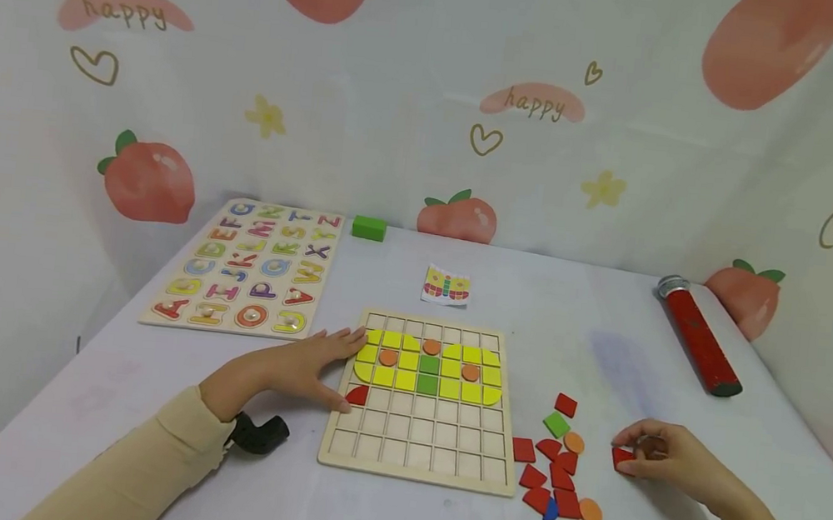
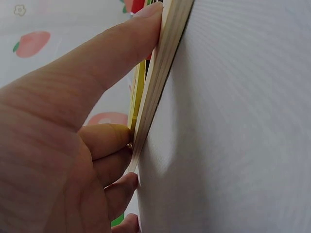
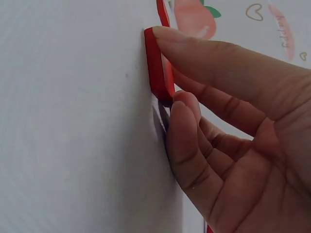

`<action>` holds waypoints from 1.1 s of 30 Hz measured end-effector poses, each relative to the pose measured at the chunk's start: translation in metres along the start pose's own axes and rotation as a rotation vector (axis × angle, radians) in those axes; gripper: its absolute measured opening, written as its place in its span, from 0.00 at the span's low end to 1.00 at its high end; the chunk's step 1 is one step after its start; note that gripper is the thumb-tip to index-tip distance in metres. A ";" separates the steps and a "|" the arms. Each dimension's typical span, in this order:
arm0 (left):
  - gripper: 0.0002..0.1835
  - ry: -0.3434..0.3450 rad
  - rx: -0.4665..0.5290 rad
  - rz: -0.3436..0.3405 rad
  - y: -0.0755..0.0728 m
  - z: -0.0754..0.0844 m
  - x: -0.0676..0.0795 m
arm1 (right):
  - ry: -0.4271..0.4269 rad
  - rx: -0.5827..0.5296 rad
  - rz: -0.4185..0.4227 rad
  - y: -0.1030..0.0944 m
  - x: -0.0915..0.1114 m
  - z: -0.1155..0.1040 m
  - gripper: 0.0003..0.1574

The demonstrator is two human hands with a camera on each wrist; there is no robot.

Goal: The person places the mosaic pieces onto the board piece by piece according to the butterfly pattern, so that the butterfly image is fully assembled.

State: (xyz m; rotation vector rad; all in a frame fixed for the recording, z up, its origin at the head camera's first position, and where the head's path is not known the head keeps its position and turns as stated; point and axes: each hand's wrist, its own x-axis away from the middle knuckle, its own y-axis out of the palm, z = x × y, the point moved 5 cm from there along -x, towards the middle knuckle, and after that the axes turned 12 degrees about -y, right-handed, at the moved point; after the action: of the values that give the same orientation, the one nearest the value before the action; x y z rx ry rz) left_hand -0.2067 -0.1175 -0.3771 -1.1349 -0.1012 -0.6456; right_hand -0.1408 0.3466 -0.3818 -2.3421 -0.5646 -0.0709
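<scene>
A square wooden grid board (image 1: 418, 432) lies on the table. Yellow, orange and green pieces fill a pattern in its upper rows, and one red quarter-round piece (image 1: 357, 395) sits at the left below them. My left hand (image 1: 285, 369) rests on the board's left edge with fingers spread; its thumb (image 2: 112, 56) lies over the rim in the left wrist view. Right of the board, my right hand (image 1: 683, 466) pinches a small red tile (image 3: 156, 65) between thumb and fingers, close to the tabletop. Its full outline is partly hidden by the fingers.
Loose red tiles (image 1: 566, 503), orange discs (image 1: 590, 512), a green square (image 1: 556, 425) and a blue piece lie right of the board. Behind it is a pattern card (image 1: 446, 286). An alphabet board (image 1: 230, 322), green block (image 1: 369, 229) and red microphone (image 1: 702, 342) lie further out.
</scene>
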 end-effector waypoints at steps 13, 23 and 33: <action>0.55 0.000 -0.004 0.009 0.000 -0.002 0.000 | 0.080 0.074 0.010 0.000 -0.002 0.000 0.31; 0.55 0.001 -0.006 0.009 -0.001 0.001 -0.001 | 0.046 -0.044 -0.030 -0.002 -0.007 -0.007 0.25; 0.55 -0.015 -0.005 0.001 0.000 -0.001 -0.001 | -0.077 -0.169 -0.096 0.010 -0.032 -0.041 0.20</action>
State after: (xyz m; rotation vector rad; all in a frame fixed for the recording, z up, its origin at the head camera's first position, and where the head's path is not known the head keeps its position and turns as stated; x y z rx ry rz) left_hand -0.2073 -0.1178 -0.3776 -1.1444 -0.1120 -0.6373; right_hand -0.1608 0.3008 -0.3647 -2.4888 -0.7350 -0.0757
